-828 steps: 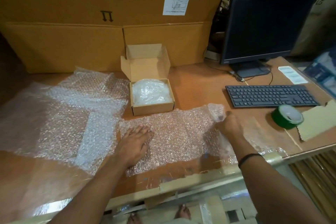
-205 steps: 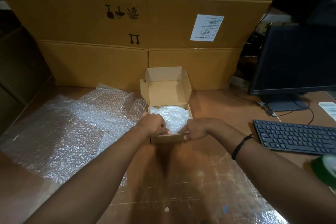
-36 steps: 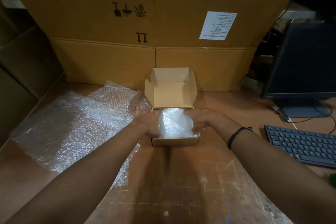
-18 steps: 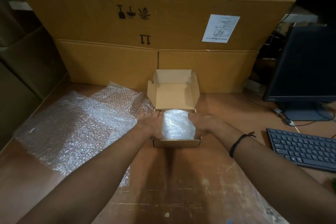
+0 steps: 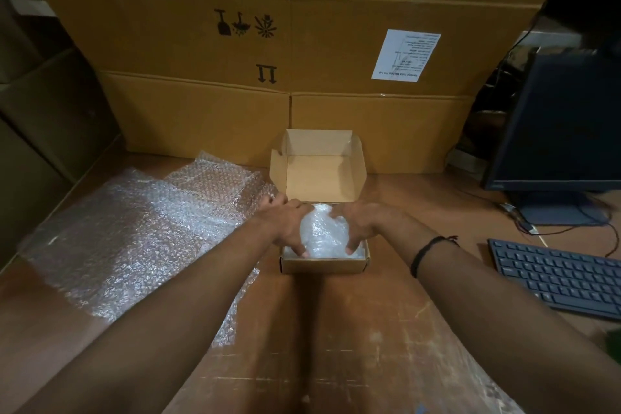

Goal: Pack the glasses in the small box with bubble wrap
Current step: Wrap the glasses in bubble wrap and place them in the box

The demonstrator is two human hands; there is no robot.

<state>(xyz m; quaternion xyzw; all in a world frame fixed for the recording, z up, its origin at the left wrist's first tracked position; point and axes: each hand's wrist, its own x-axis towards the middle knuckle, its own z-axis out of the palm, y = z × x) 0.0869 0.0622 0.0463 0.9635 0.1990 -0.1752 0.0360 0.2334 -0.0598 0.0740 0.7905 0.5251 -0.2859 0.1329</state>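
The bubble-wrapped bundle sat in the small box, poking up over its rim. The left hand and the right hand curled round its sides, holding it. Packing looked nearly done: the bundle needed pushing down, and the lid stood open behind.
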